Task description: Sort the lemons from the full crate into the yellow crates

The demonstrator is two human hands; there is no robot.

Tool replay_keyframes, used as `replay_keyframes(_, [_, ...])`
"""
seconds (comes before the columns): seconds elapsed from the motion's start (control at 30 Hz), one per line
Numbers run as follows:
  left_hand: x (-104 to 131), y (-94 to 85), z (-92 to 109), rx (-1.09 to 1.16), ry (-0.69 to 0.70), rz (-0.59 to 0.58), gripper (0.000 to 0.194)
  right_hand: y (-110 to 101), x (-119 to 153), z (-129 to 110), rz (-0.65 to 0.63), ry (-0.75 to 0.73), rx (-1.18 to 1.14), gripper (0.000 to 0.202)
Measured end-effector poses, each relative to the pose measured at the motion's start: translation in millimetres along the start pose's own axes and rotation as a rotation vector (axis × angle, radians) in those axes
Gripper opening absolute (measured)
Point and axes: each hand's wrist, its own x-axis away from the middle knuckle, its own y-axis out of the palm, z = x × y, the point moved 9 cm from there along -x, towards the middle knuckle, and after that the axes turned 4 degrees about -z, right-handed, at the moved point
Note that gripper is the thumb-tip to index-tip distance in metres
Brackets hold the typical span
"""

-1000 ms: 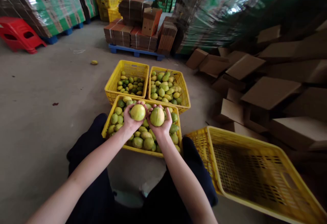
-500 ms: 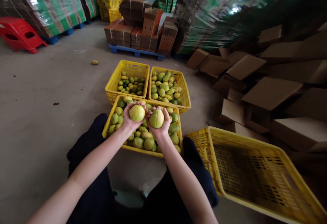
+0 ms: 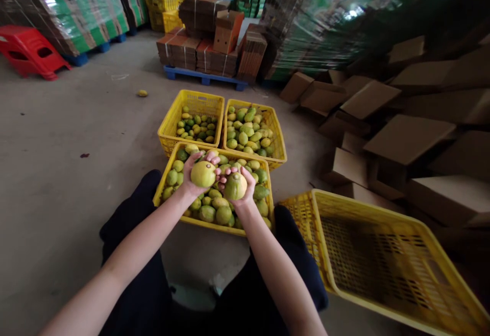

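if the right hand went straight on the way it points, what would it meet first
Probably the left hand: the right hand, cradling a yellow-green fruit, points forward and inward toward it, close by. Depth is unclear, so it might pass above or below instead.

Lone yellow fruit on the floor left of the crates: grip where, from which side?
Probably around the middle of the lone fruit, from above, fingers across its shorter width: it looks oblong and lies on its side on the floor, apart from the crates. The left hand and right hand each hold a fruit.
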Motion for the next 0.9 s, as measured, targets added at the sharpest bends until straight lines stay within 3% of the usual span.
replay_keyframes(0.23, [0.6, 1.5, -3.3, -0.027, -0.029, -0.008, 0.038, 1.2, -0.7, -0.6, -0.039, -0.003, 0.000, 0.029])
replay_keyframes(0.43, [-3.8, -19.3, 6.3, 0.136, 0.131, 0.252, 0.036, -7.5, -4.3, -10.3, 0.119, -0.135, -0.160, 0.021])
replay_keyframes(0.57, [-7.1, -37.1, -0.2, 0.213, 0.082, 0.388, 0.050, -11.0, -9.4, -6.4, 0.160, -0.120, -0.213, 0.027])
replay_keyframes(0.77, [-13.7, -36.7, -1.5, 0.201, 0.049, 0.320, 0.046, -9.0, -9.4, -8.0, 0.159, -0.126, -0.179, 0.026])
replay_keyframes(0.9, [-13.2, -27.6, 11.1, 0.074, 0.138, 0.291, 0.033, -8.1, -7.7, -19.0, 0.169, -0.230, -0.107, 0.019])
